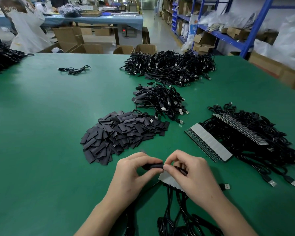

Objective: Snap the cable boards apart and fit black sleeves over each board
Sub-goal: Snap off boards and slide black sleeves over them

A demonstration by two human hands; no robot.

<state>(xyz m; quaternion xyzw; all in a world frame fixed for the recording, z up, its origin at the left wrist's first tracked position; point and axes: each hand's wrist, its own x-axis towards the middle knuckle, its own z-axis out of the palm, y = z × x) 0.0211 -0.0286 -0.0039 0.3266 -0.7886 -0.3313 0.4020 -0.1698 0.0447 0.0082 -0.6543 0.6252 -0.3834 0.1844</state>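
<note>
Gripping a black sleeve between thumb and curled fingers, the left hand holds it level just above the near part of the green table. The right hand meets the sleeve's right end, thumb and forefinger pinched on a single lead at the sleeve's mouth; the board end itself is hidden. Under that hand lies a pale strip of joined boards. Black cables run from the strip toward the viewer, and one USB plug lies just beside the right wrist. Both forearms are bare and angle inward.

Beyond the left hand: a loose pile of flat black sleeves. Behind it: a small heap of sleeved cables, then a large heap of cables near the far edge. Right of the hands: two unbroken board panels lie on their tangled cables. A stray cable lies well apart, far left.

Containers: open cardboard boxes stand past the table's far edge; contents cannot be told. Blue shelving holds cartons and bags.
</note>
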